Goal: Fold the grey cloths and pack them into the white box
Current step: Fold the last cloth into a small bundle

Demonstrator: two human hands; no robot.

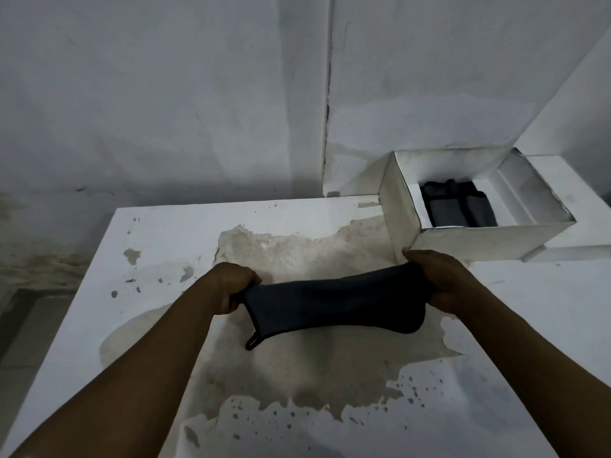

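Both hands, left hand and right hand, grip opposite ends of a dark grey fabric cloth above the stained white table. The open white cardboard box nearby already holds folded grey cloths.

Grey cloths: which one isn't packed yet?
The cloth held stretched between the left hand and right hand over the table, a small loop hanging at its corner. The other cloths lie folded inside the white box.
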